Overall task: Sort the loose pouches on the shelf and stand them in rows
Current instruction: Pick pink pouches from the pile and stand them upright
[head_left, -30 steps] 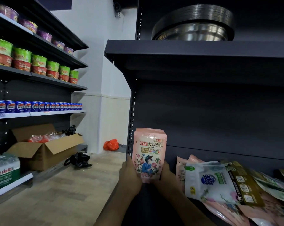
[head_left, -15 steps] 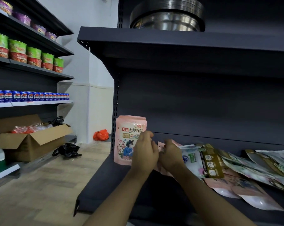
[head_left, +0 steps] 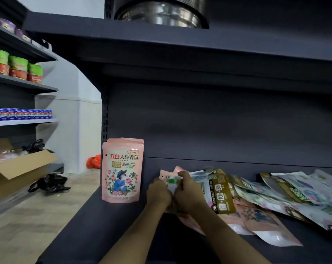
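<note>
A small stack of pink flower-print pouches [head_left: 122,170] stands upright at the left end of the dark shelf [head_left: 89,223], with no hand on it. To its right lies a loose pile of pouches [head_left: 260,195], white-green, gold-trimmed and pink, overlapping flat. My left hand [head_left: 159,194] and my right hand [head_left: 189,194] are together at the pile's left edge, both gripping a white pouch with a green label [head_left: 173,182] that lies over a pink one.
The shelf above [head_left: 180,44] hangs low and carries a stack of steel bowls [head_left: 161,14]. Left of the aisle are shelves of cup noodles [head_left: 16,67] and cola cans [head_left: 20,114], an open cardboard box [head_left: 18,168], and a black bag [head_left: 49,184] on the floor.
The pink stack, held in both hands a second ago, now stands alone on the shelf. Both hands moved right to the pile and took hold of the white pouch.
</note>
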### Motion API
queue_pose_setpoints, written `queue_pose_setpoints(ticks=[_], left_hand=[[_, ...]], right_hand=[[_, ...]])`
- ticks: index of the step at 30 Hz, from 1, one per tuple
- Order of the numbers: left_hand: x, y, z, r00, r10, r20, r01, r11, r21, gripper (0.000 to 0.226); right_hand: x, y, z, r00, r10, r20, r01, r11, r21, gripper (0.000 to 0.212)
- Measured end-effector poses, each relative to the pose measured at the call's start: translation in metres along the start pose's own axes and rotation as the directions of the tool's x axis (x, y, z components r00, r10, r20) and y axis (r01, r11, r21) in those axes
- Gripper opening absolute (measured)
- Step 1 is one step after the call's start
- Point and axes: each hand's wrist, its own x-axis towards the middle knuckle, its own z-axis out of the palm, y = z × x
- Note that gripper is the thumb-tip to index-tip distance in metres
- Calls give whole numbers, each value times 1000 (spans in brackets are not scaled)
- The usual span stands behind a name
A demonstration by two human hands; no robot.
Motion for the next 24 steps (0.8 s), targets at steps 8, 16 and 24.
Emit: queue_pose_setpoints(ticks=[8, 16, 24], left_hand=[[-9, 12, 0, 927, 123, -354, -224, 939, -261, 29], [-22, 17, -17, 674, 402, -620, -615, 770, -170, 25], [-22, 9, -47, 767, 234, -598, -618, 520, -589, 24]], right_hand=[[3, 4, 1, 997, 4, -77, -6, 1000, -28, 37], [-1, 1, -11, 993, 47, -105, -16, 960, 280, 56], [-2, -7, -12, 975, -94, 199, -90, 653, 752, 77]])
